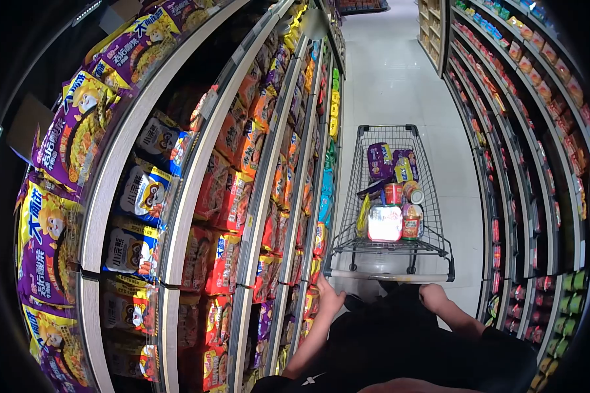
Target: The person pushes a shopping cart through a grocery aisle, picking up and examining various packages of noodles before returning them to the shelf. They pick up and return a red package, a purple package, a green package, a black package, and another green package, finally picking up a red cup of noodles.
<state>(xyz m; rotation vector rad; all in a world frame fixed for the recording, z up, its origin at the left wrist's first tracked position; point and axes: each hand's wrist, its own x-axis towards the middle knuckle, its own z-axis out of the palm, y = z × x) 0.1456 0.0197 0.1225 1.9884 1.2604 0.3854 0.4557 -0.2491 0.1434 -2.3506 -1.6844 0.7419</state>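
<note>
A wire shopping cart (pixel 432 203) stands in the aisle in front of me. My left hand (pixel 331 296) is at the left end of its handle (pixel 387 278), with the fingers closed round it. Near the handle's right end, my right hand (pixel 432 296) is closed on the bar too. Inside the cart lie purple packs (pixel 379 161), a white-topped tub (pixel 385 223), a red cup (pixel 393 193), a jar-like container (pixel 412 221) and a yellow-green bag (pixel 363 215).
Tall shelves of instant noodle packs (pixel 233 203) run close along the left. Shelves with small colourful packs (pixel 491 85) line the right side. The pale tiled floor (pixel 387 85) stretches ahead, with a wooden rack (pixel 431 29) at the far right.
</note>
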